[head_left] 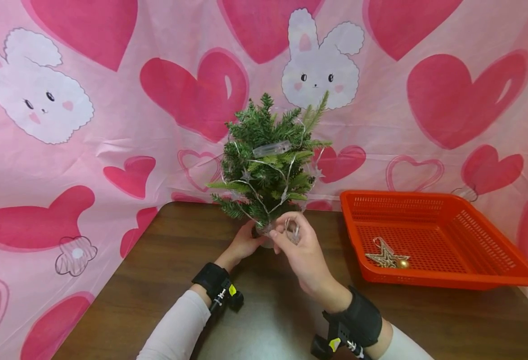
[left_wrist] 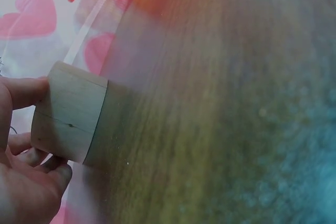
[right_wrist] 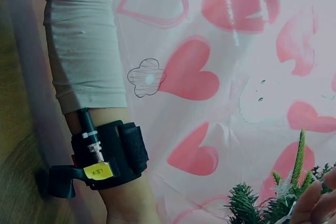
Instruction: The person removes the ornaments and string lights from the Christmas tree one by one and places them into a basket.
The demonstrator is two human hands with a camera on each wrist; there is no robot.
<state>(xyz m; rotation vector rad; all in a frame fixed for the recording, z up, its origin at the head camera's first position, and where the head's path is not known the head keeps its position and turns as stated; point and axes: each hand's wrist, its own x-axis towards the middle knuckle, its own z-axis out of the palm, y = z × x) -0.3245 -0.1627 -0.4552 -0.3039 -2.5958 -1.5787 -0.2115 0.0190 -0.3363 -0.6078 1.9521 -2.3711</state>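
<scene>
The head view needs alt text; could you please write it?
A left hand grips the base of a small artificial tree; the right hand holds looped string lights. At right, an orange basket holds a star ornament and a gold ball.

A: Where is room lying open?
B: A strip of table (head_left: pixel 338 245) is running between the right hand (head_left: pixel 303 250) and the red basket (head_left: pixel 426 279).
A: What is obstructing?
B: The basket is walling one side; the tree (head_left: pixel 269 175) is blocking straight ahead.

I see pink heart-and-rabbit cloth (head_left: pixel 264 75) hanging along the far and left sides of a brown counter (head_left: pixel 155 262).
</scene>
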